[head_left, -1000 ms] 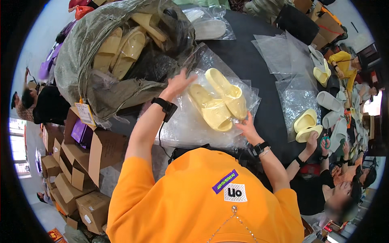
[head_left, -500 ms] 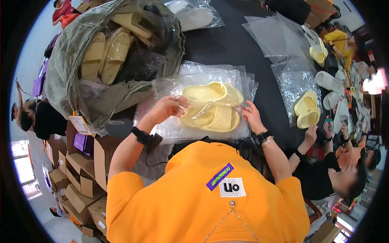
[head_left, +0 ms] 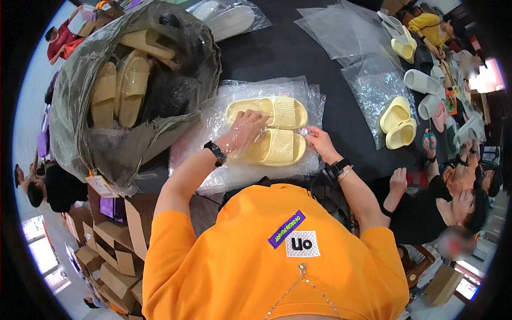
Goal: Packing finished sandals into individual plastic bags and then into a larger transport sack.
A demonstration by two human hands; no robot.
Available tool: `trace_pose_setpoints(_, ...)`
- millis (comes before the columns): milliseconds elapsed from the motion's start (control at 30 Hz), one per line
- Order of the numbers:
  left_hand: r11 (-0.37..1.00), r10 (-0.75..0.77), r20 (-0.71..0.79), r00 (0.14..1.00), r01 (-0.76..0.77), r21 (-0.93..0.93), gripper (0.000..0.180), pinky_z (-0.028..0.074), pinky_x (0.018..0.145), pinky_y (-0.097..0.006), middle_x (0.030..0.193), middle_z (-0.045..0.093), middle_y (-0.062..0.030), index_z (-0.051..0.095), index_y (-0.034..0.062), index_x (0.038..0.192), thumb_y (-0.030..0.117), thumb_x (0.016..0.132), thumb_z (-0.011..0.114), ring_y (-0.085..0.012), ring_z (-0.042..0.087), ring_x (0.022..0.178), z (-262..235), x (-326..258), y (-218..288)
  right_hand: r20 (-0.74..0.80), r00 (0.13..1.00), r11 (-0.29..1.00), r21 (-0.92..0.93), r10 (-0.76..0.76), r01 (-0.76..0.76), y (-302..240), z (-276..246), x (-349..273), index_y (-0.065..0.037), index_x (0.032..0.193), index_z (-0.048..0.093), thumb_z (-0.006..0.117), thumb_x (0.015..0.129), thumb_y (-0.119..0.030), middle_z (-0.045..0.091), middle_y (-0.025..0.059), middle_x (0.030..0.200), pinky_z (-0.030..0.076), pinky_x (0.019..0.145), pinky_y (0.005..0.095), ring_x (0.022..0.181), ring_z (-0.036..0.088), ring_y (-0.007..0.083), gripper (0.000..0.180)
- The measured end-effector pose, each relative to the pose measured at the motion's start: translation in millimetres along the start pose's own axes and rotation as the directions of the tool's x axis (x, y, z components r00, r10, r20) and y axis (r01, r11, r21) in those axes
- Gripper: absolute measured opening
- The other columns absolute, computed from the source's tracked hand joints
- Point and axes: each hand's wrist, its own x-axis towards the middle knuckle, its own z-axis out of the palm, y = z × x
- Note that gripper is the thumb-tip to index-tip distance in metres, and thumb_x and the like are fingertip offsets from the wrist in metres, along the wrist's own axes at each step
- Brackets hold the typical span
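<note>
Two yellow slippers lie side by side, the far one (head_left: 272,111) and the near one (head_left: 280,146), inside a clear plastic bag (head_left: 256,88) on the black table (head_left: 282,50). My left hand (head_left: 242,130), with a black watch on its wrist, is inside the bag under the film and grips the near slipper at its left end. My right hand (head_left: 320,141) pinches the bag's right edge beside the near slipper. More flat clear bags lie stacked under this one.
A big grey-green sack (head_left: 80,128) holding tan slippers stands at the left. Loose clear bags (head_left: 341,32) and a bagged yellow pair (head_left: 397,124) lie at the right. A seated person (head_left: 437,202) is at my right, and cardboard boxes (head_left: 117,250) are at the lower left.
The two slippers, held up over the bag a second ago, now lie flat inside it. My left hand has gone into the bag with them; my right hand moved to the bag's edge.
</note>
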Motion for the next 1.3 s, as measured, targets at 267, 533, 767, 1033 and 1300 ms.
trace_pose_setpoints(267,1.0,-0.026,-0.257,0.966,0.024,-0.011,0.032,0.035,0.084,-0.041,0.102,0.054,-0.0076,0.058,0.0088,0.097,0.01,0.065,0.06,-0.0274,0.046,0.101,42.3,-5.3,4.0,-0.157,0.986,0.998,-0.042,-0.053,0.047,15.3,-15.7,2.9,0.0,0.092,0.062,0.056,0.086,-0.017,0.055,-0.0009,0.065,0.039,0.052,0.0224,0.057,0.048,0.0071,0.019)
trace_pose_setpoints(533,0.925,-0.38,-0.211,0.9,0.371,-0.084,0.029,0.036,0.078,-0.046,0.098,0.054,-0.0082,0.06,0.0091,0.098,0.01,0.069,0.057,-0.0301,0.046,0.098,11.3,-133.8,-53.4,-0.193,0.979,0.989,0.141,0.062,-0.035,23.0,-45.0,0.1,-0.003,0.088,0.06,0.054,0.088,-0.017,0.049,-0.0041,0.066,0.037,0.049,0.021,0.055,0.044,0.0052,0.015)
trace_pose_setpoints(767,0.781,-0.519,-0.238,0.821,0.341,-0.523,0.031,0.042,0.08,-0.036,0.095,0.056,-0.015,0.06,0.007,0.107,0.012,0.076,0.06,-0.0331,0.053,0.091,-29.2,-178.7,-50.9,-0.186,0.981,0.997,0.052,-0.051,0.061,11.5,-50.5,-6.0,-0.005,0.088,0.059,0.053,0.089,-0.019,0.045,-0.0062,0.063,0.032,0.047,0.0203,0.052,0.039,0.0035,0.015)
trace_pose_setpoints(1033,0.158,-0.774,-0.29,0.562,-0.273,-0.949,0.033,0.051,0.071,-0.027,0.1,0.061,-0.0079,0.05,-0.0009,0.117,0.014,0.088,0.052,-0.0112,0.059,0.087,-94.9,-192.2,-41.0,-0.149,0.955,0.96,-0.147,-0.258,0.237,18.3,-33.2,0.7,-0.002,0.09,0.059,0.054,0.088,-0.019,0.053,-0.0033,0.069,0.036,0.055,0.0213,0.061,0.044,0.0035,0.018)
trace_pose_setpoints(1300,0.629,-0.688,-0.488,0.537,0.106,-0.77,0.022,0.045,0.079,-0.032,0.102,0.052,-0.0089,0.05,0.0024,0.104,0.018,0.091,0.041,-0.0188,0.052,0.094,-122.5,-97.9,24.9,-0.078,0.876,0.832,-0.363,-0.475,0.419,28.1,-1.4,9.7,0.0,0.101,0.057,0.056,0.085,-0.02,0.062,0.0115,0.083,0.045,0.069,0.0301,0.071,0.057,0.0187,0.026)
